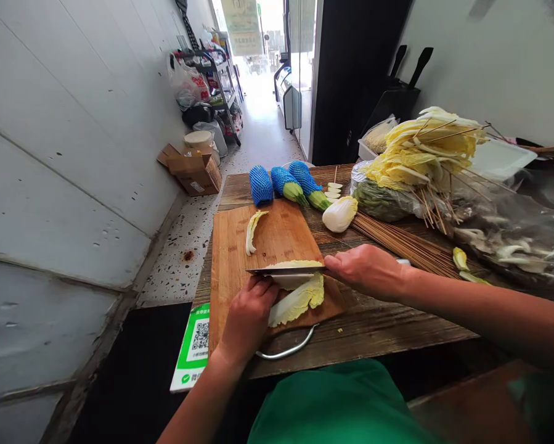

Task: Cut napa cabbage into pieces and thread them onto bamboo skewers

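My right hand is wrapped round the handle of a knife, whose blade lies across a cabbage leaf near the front of the wooden cutting board. Bent fingers of my left hand press on the napa cabbage leaves just under the blade's tip. Part of the leaf shows behind the blade. A narrow cabbage strip rests apart, farther back on the board.
Blue-netted zucchini, a small cabbage head and bamboo skewers lie behind the board. Skewered cabbage leaves are heaped at right, beside a plastic bag. A metal handle juts from the board's near end.
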Motion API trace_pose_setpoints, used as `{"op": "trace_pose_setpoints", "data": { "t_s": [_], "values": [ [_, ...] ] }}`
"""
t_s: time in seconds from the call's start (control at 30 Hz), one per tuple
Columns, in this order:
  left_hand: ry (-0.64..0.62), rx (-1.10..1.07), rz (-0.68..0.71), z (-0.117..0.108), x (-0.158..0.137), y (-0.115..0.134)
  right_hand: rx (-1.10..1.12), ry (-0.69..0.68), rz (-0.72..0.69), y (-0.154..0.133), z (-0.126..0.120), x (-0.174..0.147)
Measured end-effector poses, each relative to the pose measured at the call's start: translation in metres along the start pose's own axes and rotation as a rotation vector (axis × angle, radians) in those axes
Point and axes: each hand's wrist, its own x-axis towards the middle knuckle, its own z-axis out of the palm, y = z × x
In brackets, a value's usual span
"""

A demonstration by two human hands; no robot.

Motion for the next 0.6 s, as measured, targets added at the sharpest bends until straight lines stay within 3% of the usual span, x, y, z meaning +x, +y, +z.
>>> {"op": "trace_pose_setpoints", "data": {
  "t_s": [0.4,0.6],
  "values": [
    [0.016,0.011,0.035,0.005,-0.001,-0.004,0.059,-0.106,-0.035,0.004,-0.002,0.014],
    [0.018,0.052,0.062,-0.001,0.001,0.001,0.088,-0.075,-0.042,-0.013,0.0,0.03]
  ]
}}
